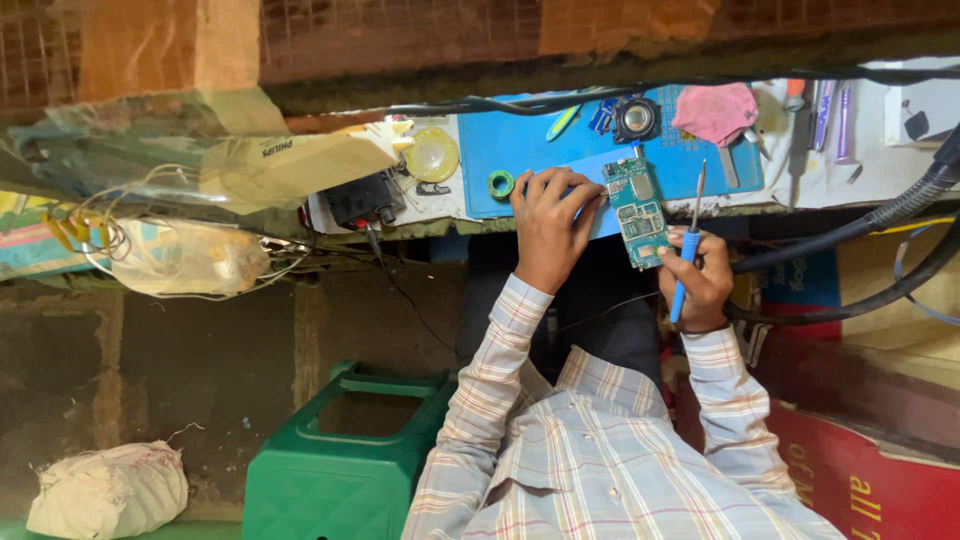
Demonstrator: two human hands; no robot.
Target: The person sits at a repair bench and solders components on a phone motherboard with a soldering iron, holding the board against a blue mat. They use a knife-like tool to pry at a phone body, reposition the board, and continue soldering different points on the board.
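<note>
Head view:
Left hand (548,225): flat on blue mat (520,145), fingers spread, fingertips pinning left edge of circuit board (638,212).
Right hand (700,280): clamped on blue-handled soldering iron (690,240), tip up beside board.
Circuit board: green, at near edge of table (880,165).
Nearby: green tape roll (500,184), pink cloth (715,110).

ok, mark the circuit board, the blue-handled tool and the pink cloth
circuit board (638,212): head view, middle of the green face.
blue-handled tool (686,270): head view, blue grip in right hand.
pink cloth (715,111): head view, centre of the fabric.

Circuit board (639,210) between hands, on mat (520,150)
</note>
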